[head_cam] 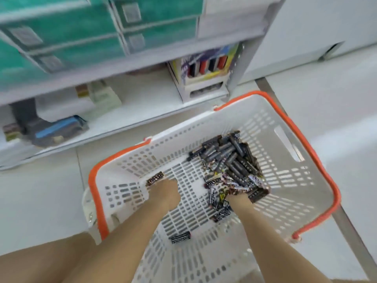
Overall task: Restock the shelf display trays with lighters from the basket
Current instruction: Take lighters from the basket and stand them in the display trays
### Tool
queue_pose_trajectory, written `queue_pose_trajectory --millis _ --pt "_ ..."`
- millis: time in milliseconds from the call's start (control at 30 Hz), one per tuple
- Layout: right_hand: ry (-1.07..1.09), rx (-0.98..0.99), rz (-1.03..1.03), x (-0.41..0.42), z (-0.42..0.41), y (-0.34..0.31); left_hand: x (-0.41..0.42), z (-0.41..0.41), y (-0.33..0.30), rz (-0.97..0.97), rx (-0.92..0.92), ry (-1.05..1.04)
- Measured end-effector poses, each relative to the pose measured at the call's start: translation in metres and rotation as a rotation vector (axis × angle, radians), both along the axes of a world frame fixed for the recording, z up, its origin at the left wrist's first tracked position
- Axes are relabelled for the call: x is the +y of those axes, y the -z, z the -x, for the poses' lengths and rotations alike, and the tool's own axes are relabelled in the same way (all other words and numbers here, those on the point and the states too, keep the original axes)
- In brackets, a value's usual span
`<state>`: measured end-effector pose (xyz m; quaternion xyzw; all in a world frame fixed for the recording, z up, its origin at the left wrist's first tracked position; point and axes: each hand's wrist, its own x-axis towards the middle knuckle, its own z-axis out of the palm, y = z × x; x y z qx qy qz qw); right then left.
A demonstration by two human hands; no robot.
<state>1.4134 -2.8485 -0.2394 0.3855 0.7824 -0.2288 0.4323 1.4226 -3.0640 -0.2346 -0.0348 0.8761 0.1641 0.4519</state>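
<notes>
Left hand (165,194) gripping lighter (155,178), near basket (285,123) wall

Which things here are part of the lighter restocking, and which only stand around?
Part of the job:
- white basket
- pile of lighters
- lighter held by the left hand
- right hand, reaching into the pile
- loose lighter
- display tray on the shelf

Just there:
- green boxes
- blue and grey item
- floor strip
</notes>
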Motion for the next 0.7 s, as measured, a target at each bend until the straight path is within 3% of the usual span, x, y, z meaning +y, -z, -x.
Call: queue_pose_trajectory --millis 100,233,467,700 --pt "0.314 0.058 -0.016 -0.010 -0.002 0.020 0.023 -0.005 0.023 -0.037 0.046 -0.100" --pt "0.294 0.118 -0.052 -0.025 -0.011 0.040 0.056 -0.001 0.037 -0.136 0.120 -0.155" --pt "0.228 0.208 0.012 -0.054 -0.027 0.051 0.085 0.021 0.068 -0.178 0.255 -0.070" --pt "0.647 0.488 0.074 -0.083 -0.045 0.054 0.070 -0.003 0.077 -0.149 0.359 -0.090"
